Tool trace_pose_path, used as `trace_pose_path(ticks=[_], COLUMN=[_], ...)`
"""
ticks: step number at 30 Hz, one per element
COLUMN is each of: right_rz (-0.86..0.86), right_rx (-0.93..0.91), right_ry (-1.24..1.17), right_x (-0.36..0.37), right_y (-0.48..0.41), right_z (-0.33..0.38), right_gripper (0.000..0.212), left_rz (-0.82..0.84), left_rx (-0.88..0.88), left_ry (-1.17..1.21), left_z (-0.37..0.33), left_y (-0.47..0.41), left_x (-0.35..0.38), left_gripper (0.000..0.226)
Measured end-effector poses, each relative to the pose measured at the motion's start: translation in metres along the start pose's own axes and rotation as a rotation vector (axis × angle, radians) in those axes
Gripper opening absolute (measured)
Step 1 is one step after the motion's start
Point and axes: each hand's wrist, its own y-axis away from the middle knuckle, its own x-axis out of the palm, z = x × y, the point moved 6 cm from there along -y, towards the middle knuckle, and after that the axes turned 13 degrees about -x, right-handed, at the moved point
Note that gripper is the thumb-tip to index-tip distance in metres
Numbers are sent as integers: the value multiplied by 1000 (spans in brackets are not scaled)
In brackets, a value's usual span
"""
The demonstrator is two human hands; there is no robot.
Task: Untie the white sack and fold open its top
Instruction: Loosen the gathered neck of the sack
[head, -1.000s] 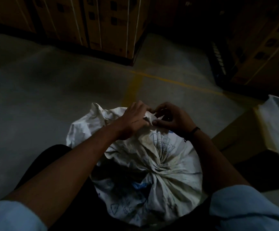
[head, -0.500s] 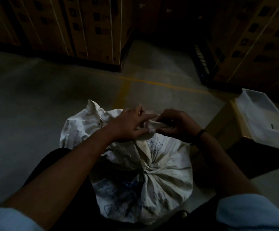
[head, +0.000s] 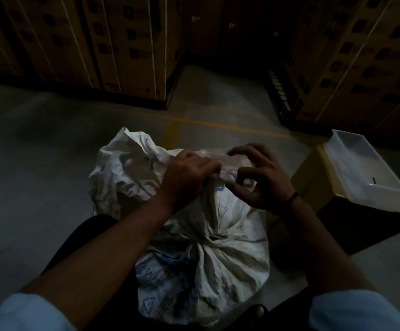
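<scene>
— Where's the white sack point(head: 203, 254) sitting?

— On the concrete floor point(head: 34, 163), right between the person's knees, close in, with both arms reaching down over it. I'd guess that's so the neck is straight under the hands.

— Is it open yet?

— No. The cloth gathers into a tight twist lower down the front, and the loose top flops away towards the far left. The knot seems to be up where the hands meet, though it's dim and a bit blurred there.

— What's the left hand point(head: 189, 177) doing?

— It's closed over a bunch of the fabric, knuckles up, fingers curled round it. Looks to me like an anchor, holding the neck steady so the other hand can pick at it.

— And the right hand point(head: 258, 177)?

— Half open, fingers curved like a claw, thumb and forefinger nearing each other at a pale fold of the sack. Whether it has actually pinched the fabric or a cord, I can't tell from here.

— Anything else about?

— A white plastic tub point(head: 366, 163) rests on a cardboard box point(head: 308, 168) just to the right, and strapped stacked cartons point(head: 127, 44) stand along the back. The folding open hasn't begun
</scene>
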Motion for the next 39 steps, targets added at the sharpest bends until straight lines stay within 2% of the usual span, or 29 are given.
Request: trace_pose_path(ticks=[2, 5, 7, 9, 12, 15, 18, 20, 23, 25, 26, 28, 31, 37, 39], right_rz=[-38, -59, 23, 172, 314, 244, 190, 110, -50, -88, -84, -34, 34, -69, -74], right_rx=[85, 281, 425, 492, 467, 379, 319, 287, 460, 590, 594, 506, 395, 185, 128], right_ry=[-174, -395, -480, -500, -391, -263, -91, 100, 377, 444, 451, 444, 407, 459, 526], right_x=[1, 5, 11, 20, 35, 41, 41, 32, 7, -1, -2, 3, 11, 1, -1], right_y=[-2, -3, 4, 9, 12, 12, 15, 19, 38, 52, 55, 52, 43, 42, 41], right_z=[0, -5, -14, -18, -18, -21, -23, -23, -42, -54, -57, -55, -46, -34, -30], right_gripper=[37, 21, 45, 59, 52, 31, 23, 24, 29, 29, 28, 25, 23, 10, 8], left_rz=[-22, -53, -79, -83, -64, 17, 161, 189, 181, 189, 193, 180, 228, 394, 457], left_rx=[51, 45, 33, 31, -9, -190, -273, -275, -382, -395, -364, -291, -297, -92, -128], left_ry=[31, 49, 45, 77, 152, 208, 217, 138, -122, -187, -189, -206, -269, -239, -187], left_z=[-11, -14, -13, -13, -10, -1, 5, 9, 23, 27, 25, 19, 24, 39, 45], left_y=[4, 11, 16, 20, 25, 18, 7, 7, 8, 5, 3, 3, 8, -2, -3], left_x=[-1, 2, 4, 6, 10, 15, 19, 19, 22, 27, 29, 32, 35, 34, 27], left_gripper=[12, 20, 23, 29, 41, 32, 57, 61, 51, 44, 41, 32, 24, 41, 40])
